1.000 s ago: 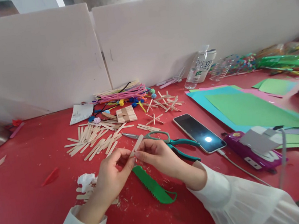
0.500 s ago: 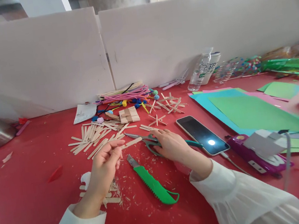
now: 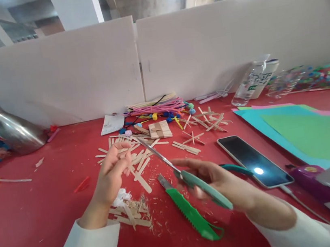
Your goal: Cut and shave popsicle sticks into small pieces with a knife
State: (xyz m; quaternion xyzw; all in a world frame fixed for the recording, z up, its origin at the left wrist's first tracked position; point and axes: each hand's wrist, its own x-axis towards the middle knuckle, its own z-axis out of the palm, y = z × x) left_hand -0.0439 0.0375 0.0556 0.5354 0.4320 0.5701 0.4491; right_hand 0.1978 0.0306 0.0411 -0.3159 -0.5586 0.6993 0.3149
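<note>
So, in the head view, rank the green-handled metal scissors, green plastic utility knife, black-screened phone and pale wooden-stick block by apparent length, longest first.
1. Green-handled scissors, though held possibly nearer the camera
2. Green utility knife and black-screened phone: too alike to rank
3. Pale wooden-stick block, clearly shortest

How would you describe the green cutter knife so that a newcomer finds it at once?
Start at the red table and find the right hand holding scissors. Between that hand and the wood shavings lies the cutter knife. Its bright green, ridged handle ends in a loop; the scissors' handle is paler.
</note>
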